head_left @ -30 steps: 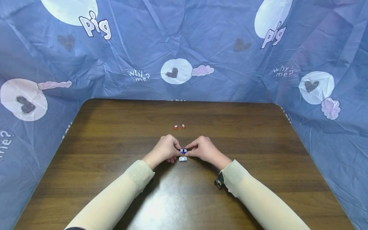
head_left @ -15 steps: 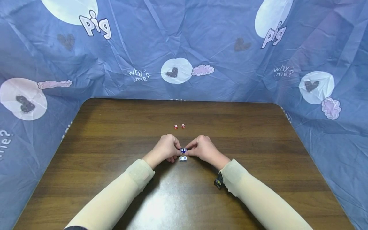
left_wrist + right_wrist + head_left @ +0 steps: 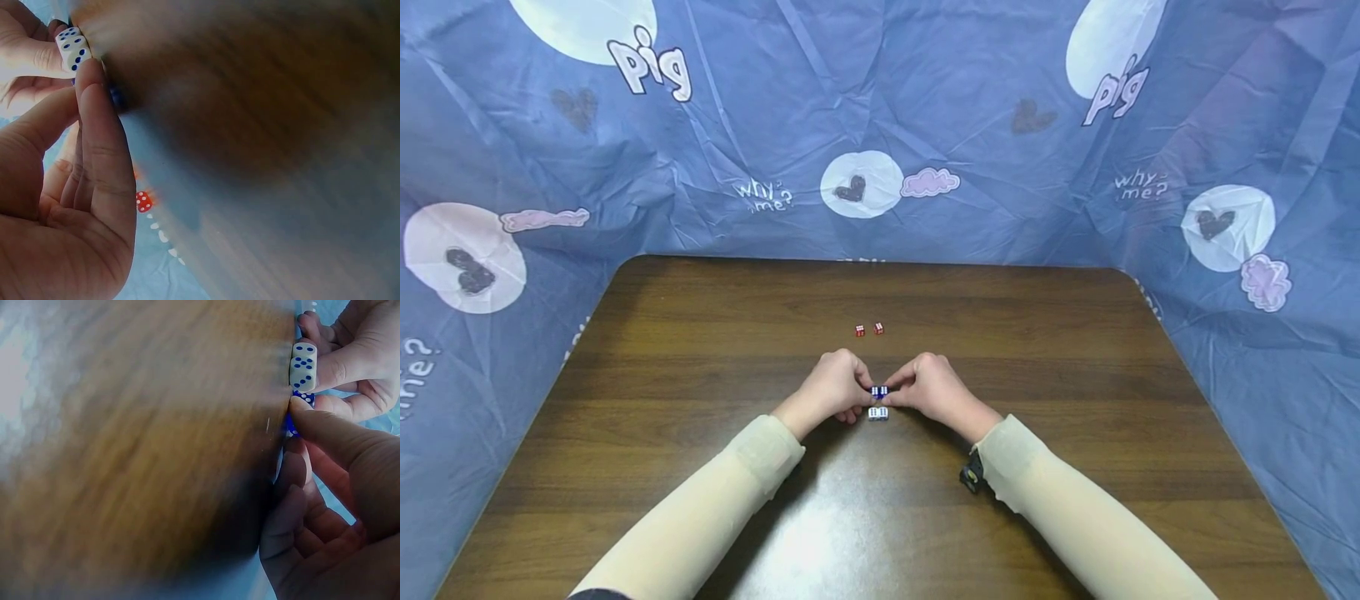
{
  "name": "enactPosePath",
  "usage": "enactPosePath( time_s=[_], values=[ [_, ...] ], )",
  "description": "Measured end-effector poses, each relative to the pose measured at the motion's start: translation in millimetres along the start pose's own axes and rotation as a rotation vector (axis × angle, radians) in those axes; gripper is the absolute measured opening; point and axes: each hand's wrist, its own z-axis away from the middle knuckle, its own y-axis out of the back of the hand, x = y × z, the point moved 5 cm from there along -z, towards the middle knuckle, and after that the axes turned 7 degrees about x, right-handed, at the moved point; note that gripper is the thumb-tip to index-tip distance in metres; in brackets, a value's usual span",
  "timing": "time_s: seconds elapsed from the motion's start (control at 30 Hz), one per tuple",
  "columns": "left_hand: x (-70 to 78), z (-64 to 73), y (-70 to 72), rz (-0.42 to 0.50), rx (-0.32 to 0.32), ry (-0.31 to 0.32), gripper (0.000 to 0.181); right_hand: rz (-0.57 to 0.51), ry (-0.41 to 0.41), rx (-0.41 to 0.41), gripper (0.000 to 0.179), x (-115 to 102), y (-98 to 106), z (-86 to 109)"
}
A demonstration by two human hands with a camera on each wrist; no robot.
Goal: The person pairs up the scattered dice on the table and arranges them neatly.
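Observation:
Two blue dice with white pips lie side by side at mid-table in the head view. My left hand [image 3: 835, 382] pinches the left blue die [image 3: 875, 392] between thumb and forefinger. From the other side, my right hand [image 3: 931, 385] holds the right blue die [image 3: 883, 390] the same way. Just nearer to me, a pair of white dice [image 3: 877, 414] with blue pips sits close together. In the right wrist view the white dice [image 3: 304, 365] rise beside the thumb, and fingers partly cover a blue die [image 3: 292, 427].
Beyond the hands, two red dice stand a little apart, a left one [image 3: 860, 331] and a right one [image 3: 878, 329]. All the dice are on a brown wood-grain table [image 3: 1060, 333]. A blue printed cloth [image 3: 985, 117] hangs around its back and sides.

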Motion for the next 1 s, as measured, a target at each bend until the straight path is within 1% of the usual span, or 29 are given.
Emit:
enactPosePath(
  time_s=[0.23,0.37,0.57,0.7,0.8,0.9,1.0],
  values=[
    [-0.3,-0.2,0.4,0.000,0.009,-0.009,0.010,-0.002,0.015,-0.009,0.016,-1,1,0.0],
    [-0.2,-0.2,0.5,0.002,0.012,0.003,0.010,0.002,0.024,-0.013,0.016,-1,0,-1.1],
    [1.2,0.1,3.1,0.007,-0.001,0.020,0.011,0.004,0.030,-0.020,0.015,0,1,-1.2],
    [0.5,-1.2,8.5,0.024,-0.019,0.028,0.020,0.009,0.019,-0.024,0.016,1,2,-1.1],
    [-1.6,-4.2,16.9,0.038,-0.021,0.037,0.032,0.016,0.012,-0.025,0.016,1,2,-1.2],
    [-5.1,-10.3,29.1,0.061,0.014,0.051,0.034,0.015,0.011,-0.027,0.017,1,1,-1.7],
    [-9.4,-19.2,42.0,0.081,0.098,0.059,0.031,0.010,0.005,-0.035,0.017,1,0,-1.8]
  ],
)
